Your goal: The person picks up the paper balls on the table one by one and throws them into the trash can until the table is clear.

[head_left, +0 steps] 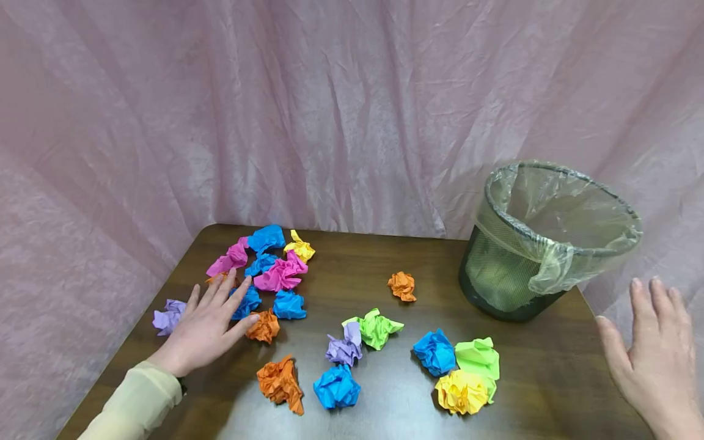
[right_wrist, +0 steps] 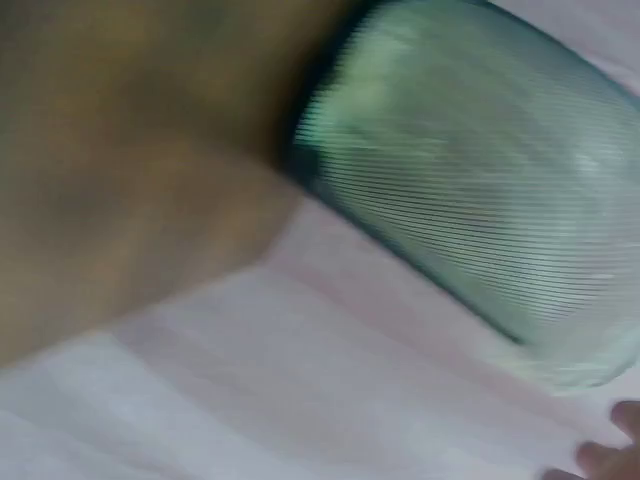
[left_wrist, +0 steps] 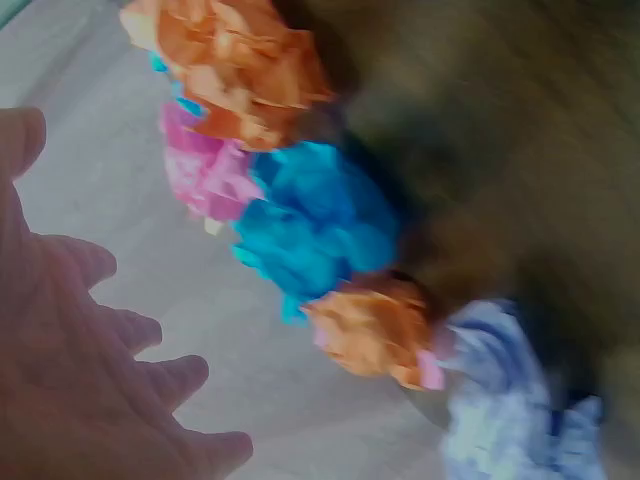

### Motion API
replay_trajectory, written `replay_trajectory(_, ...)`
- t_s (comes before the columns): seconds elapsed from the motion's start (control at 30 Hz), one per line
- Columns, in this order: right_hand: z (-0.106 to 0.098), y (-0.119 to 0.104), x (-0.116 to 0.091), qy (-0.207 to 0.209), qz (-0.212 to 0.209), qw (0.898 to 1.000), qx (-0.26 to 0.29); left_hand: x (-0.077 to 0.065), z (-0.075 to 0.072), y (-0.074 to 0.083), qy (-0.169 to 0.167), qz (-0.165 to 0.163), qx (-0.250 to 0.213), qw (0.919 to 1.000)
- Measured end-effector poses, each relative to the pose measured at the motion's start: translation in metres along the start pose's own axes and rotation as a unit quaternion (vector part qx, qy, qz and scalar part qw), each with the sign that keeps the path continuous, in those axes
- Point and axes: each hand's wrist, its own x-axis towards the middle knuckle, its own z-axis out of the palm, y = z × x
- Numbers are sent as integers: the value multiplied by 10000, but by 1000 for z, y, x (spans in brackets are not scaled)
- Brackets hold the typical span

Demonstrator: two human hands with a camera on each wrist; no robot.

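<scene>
My left hand [head_left: 206, 330] is spread over the left part of the table, fingers straight and nothing held. Around its fingertips lie crumpled paper balls: a purple one [head_left: 169, 317], a pink one [head_left: 282, 272], a blue one [head_left: 289, 305] and an orange one [head_left: 264, 326]. In the left wrist view, a blue ball [left_wrist: 320, 220] and an orange ball [left_wrist: 375, 330] sit beyond the fingers [left_wrist: 130, 330]. At the far right my right hand [head_left: 657, 354] is raised with straight fingers, holding nothing. Nearest to it stands a mesh bin [head_left: 500, 281] with a clear plastic liner.
Toward the front middle are another orange ball [head_left: 280, 385], a blue ball [head_left: 337, 387] and a green ball [head_left: 375, 329]. A yellow ball [head_left: 462, 392] touches a green sheet [head_left: 478, 359] further right. Behind the brown table [head_left: 352, 263] hangs a pink curtain [head_left: 352, 122].
</scene>
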Motion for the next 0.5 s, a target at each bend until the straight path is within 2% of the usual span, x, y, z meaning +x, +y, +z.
replay_trajectory(0.07, -8, -16, 18, 827, -521, 9952, 78, 1, -2, 6, 49, 129, -7, 9999)
replay_trajectory(0.1, -11, -25, 26, 1080, -748, 9913, 93, 2, -4, 11, 75, 214, -9, 9997)
replay_trajectory(0.2, -14, -50, 51, 1399, -1424, 9798, 76, 7, -7, 27, 154, 564, 20, 9983)
replay_trajectory(0.33, -12, -71, 73, 955, -1826, 9785, 19, 17, -10, 53, 181, 1080, 61, 9940)
replay_trajectory(0.5, -3, -74, 91, 205, -1814, 9827, -307, 29, -8, 80, 124, 1454, 15, 9893)
